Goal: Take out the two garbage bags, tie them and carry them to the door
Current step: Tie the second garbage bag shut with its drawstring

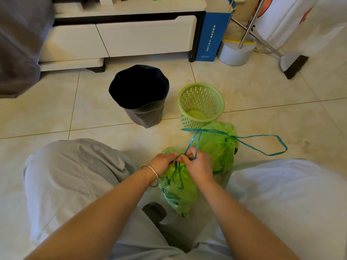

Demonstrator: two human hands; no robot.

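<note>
Two green garbage bags lie on the tiled floor between my knees. The near bag (pixel 178 190) sits right under my hands. My left hand (pixel 163 161) and my right hand (pixel 197 166) both pinch its blue drawstring (pixel 190 145) at the gathered neck. The far bag (pixel 217 147) lies just behind, its neck cinched, with a long blue drawstring loop (pixel 270 145) trailing to the right. A strand runs from my fingers up towards that bag's top.
A black bin (pixel 142 102) and a green mesh basket (pixel 201 106) stand on the floor ahead. Behind them are a white TV cabinet (pixel 146 36), a blue box (pixel 212 34), a white cylinder base (pixel 236 53) and a broom (pixel 293 62).
</note>
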